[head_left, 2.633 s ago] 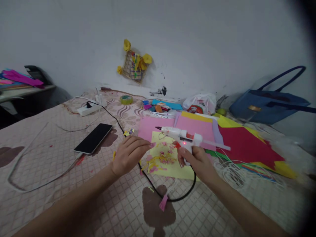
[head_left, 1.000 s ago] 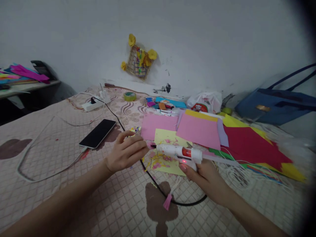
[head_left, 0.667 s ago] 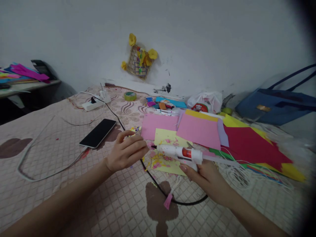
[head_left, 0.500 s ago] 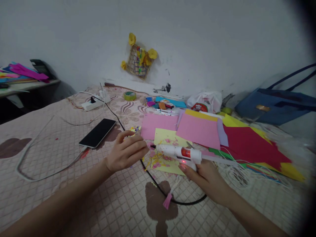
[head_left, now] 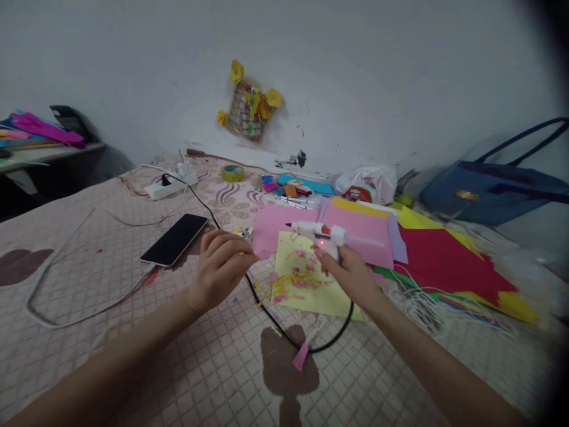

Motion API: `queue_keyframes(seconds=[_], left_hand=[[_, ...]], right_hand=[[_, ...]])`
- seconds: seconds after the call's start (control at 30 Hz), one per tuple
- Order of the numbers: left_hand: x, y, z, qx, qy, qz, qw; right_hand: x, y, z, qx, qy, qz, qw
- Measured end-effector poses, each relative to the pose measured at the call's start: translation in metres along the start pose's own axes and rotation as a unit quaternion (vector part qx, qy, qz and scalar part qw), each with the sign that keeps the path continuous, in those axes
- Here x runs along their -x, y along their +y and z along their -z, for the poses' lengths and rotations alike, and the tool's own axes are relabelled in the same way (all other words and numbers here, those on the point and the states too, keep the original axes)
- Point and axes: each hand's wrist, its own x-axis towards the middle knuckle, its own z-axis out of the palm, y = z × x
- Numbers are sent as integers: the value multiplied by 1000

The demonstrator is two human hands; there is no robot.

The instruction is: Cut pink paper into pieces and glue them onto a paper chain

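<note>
My right hand (head_left: pixel 349 270) is wrapped round the handle of a white glue gun (head_left: pixel 326 234), its nozzle pointing left and a red light glowing on its side. The gun is above a yellow sheet (head_left: pixel 329 299) strewn with pink and yellow paper scraps (head_left: pixel 293 284). To the left, my left hand (head_left: pixel 222 267) is raised over the table with its fingers curled closed; whatever they may hold is hidden. The gun's black cord (head_left: pixel 271 317) loops under both hands. A small pink paper tassel (head_left: pixel 301 357) lies against that cord, near the front.
A phone (head_left: pixel 175 240) on a white cable lies at left, with a power strip (head_left: pixel 166 187) behind it. Green tape (head_left: pixel 232 172), pink sheets (head_left: pixel 364 231), red paper (head_left: pixel 444 261) and tangled white string (head_left: pixel 422 317) lie around. A blue bag (head_left: pixel 489 190) stands at right.
My right hand has moved the glue gun up and away, farther from my left hand. My left hand has shifted slightly left, its fingers still curled. The cord loop has tightened.
</note>
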Motion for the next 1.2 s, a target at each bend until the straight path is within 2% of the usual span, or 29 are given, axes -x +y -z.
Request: queue_keyframes(seconds=[0.1,0.2,0.3,0.47,0.6,0.73,0.8,0.83,0.87,1.0,1.07,1.2], left_hand=[[-3,5,-2,29,5,86,996],[-3,8,-3,74,-5,152,986],[0,10,-3,124,-15,210,970],[7,11,-5,197,-43,290,935],[7,15,-7,251,-73,358,896],[5,20,-11,326,-118,423,837],[4,23,-13,365,-135,448,805],[4,25,-14,385,-141,461,787],[3,27,-15,406,-144,474,768],[-3,34,-22,485,-151,518,688],[-8,38,-27,515,-166,538,647],[-17,49,-37,569,-188,580,552]], right_hand=[[-43,10,-19,29,28,5,999],[-81,19,-42,51,6,32,998],[-104,26,-65,58,-2,40,998],[-112,36,-92,65,-4,56,996],[-104,45,-90,52,14,58,997],[-83,44,-66,25,47,63,997],[-62,38,-48,-13,82,86,993],[-49,34,-40,-29,80,92,992],[-35,30,-31,-41,72,88,993],[19,20,-8,-50,-41,69,996],[39,19,-6,-30,-82,81,993],[57,21,-16,25,-110,127,986]])
